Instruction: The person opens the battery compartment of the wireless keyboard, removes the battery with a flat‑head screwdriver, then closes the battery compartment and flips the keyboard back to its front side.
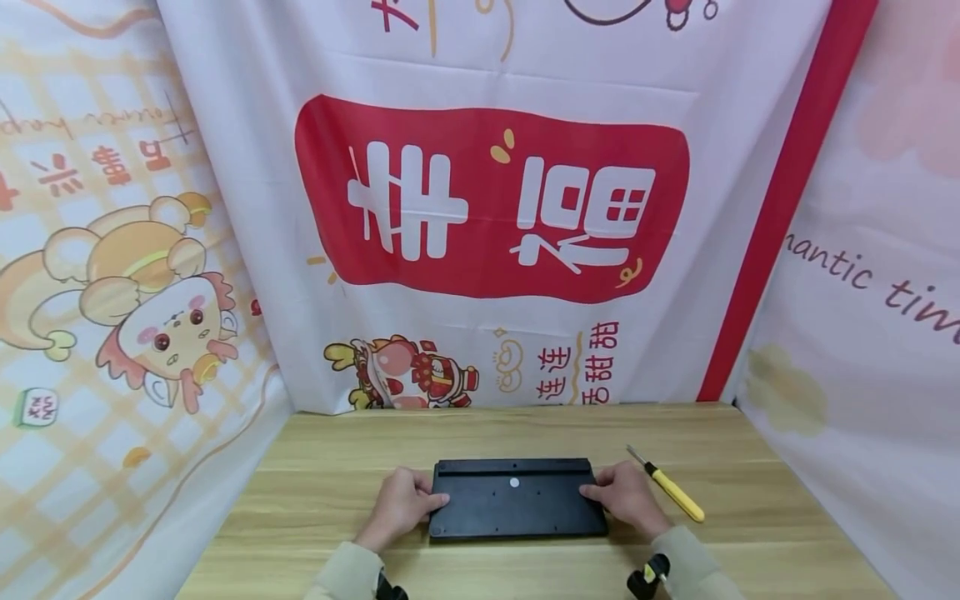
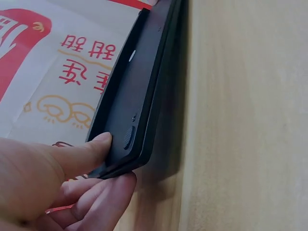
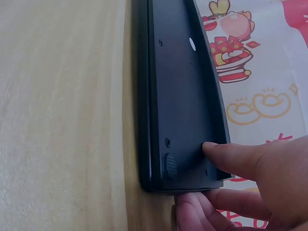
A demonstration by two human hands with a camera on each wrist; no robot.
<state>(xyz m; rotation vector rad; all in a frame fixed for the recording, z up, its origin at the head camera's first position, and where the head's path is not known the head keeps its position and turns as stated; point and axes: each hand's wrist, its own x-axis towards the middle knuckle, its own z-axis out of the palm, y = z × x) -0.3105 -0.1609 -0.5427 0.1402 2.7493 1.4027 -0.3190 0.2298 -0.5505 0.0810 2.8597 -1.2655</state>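
Observation:
A flat black keyboard (image 1: 517,504) shows its underside, with small screw holes, a round white sticker and a raised bar along the far edge. My left hand (image 1: 403,502) grips its left end, thumb on top and fingers curled beneath; the left wrist view shows this pinch beside a ribbed rubber foot (image 2: 129,137). At the opposite end my right hand (image 1: 628,497) holds it the same way, the thumb pressing near the corner. Another rubber foot (image 3: 170,166) shows in the right wrist view. The keys are hidden. A screwdriver (image 1: 675,493) with a yellow handle lies right of my right hand.
The wooden table (image 1: 337,442) spreads out under the keyboard. A white cloth with red print (image 1: 487,200) hangs behind its far edge. Patterned cloths hang along the left side (image 1: 112,292) and the right side (image 1: 862,333).

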